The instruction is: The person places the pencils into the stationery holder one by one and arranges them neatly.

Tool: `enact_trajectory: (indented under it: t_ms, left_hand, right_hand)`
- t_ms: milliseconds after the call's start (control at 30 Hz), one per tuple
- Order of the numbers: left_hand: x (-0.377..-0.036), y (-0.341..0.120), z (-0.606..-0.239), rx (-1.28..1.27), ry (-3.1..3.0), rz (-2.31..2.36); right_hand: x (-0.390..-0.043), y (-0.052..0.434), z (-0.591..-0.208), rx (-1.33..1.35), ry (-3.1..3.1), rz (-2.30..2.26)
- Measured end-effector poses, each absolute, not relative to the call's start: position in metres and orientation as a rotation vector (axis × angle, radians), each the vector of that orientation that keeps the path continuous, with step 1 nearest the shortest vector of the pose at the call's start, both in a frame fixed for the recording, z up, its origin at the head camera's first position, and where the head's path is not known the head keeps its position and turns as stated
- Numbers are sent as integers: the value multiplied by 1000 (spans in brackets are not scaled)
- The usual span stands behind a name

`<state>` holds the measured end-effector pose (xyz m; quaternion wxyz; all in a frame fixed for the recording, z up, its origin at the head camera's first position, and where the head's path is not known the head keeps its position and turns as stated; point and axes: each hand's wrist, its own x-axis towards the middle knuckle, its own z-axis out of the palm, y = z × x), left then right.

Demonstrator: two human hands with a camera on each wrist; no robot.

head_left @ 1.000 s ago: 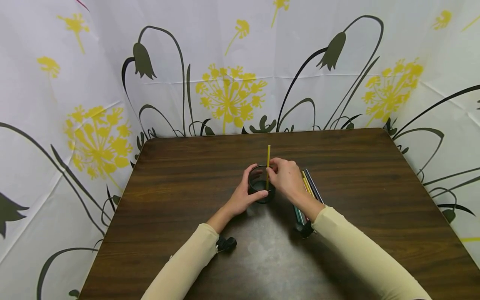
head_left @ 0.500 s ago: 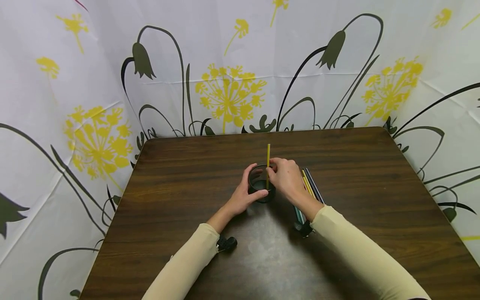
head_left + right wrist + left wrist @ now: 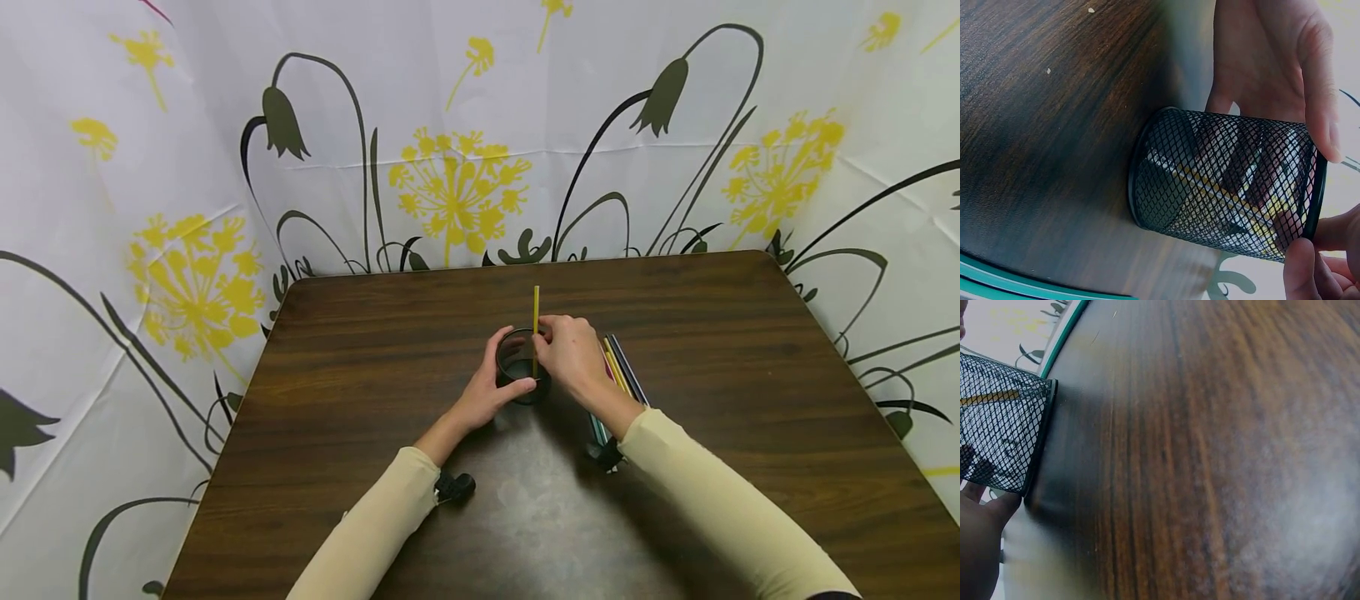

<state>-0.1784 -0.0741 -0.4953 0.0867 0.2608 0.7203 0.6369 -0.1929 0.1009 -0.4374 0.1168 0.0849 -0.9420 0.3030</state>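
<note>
A black mesh pencil cup [image 3: 516, 367] stands upright on the table. My left hand [image 3: 483, 387] holds it from the left, thumb across the near side and fingers around the far side. My right hand [image 3: 573, 354] is at the cup's right rim and pinches a yellow pencil [image 3: 536, 304], which stands nearly upright with its lower part inside. Through the mesh in the right wrist view, the pencil [image 3: 1210, 184] slants across the cup, with the right thumb and fingers [image 3: 1300, 269] right at the rim. The left wrist view also shows the mesh cup [image 3: 1004, 425].
Several coloured pencils [image 3: 626, 371] lie side by side on the table, partly hidden beneath the right forearm. Teal ones [image 3: 598, 429] show near the wrist camera [image 3: 607, 454]. The dark wooden table [image 3: 360, 350] ends at a flower-patterned curtain [image 3: 465, 83].
</note>
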Motion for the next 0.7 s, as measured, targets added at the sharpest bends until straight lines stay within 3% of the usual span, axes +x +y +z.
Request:
enact_trajectory:
  t_ms: [167,400,700]
  left_hand:
    - [-184,-74,-509,749,2201,1862]
    - [-173,-75,-477,751,2159,1838]
    - [-172,-76,-473,756,2142,1806]
  right_hand:
    - [-193,101,-437,245,-2759,894]
    - [-192,104,-436,236,-2754,972]
    - [-189,111,-435,234,-2759,1247]
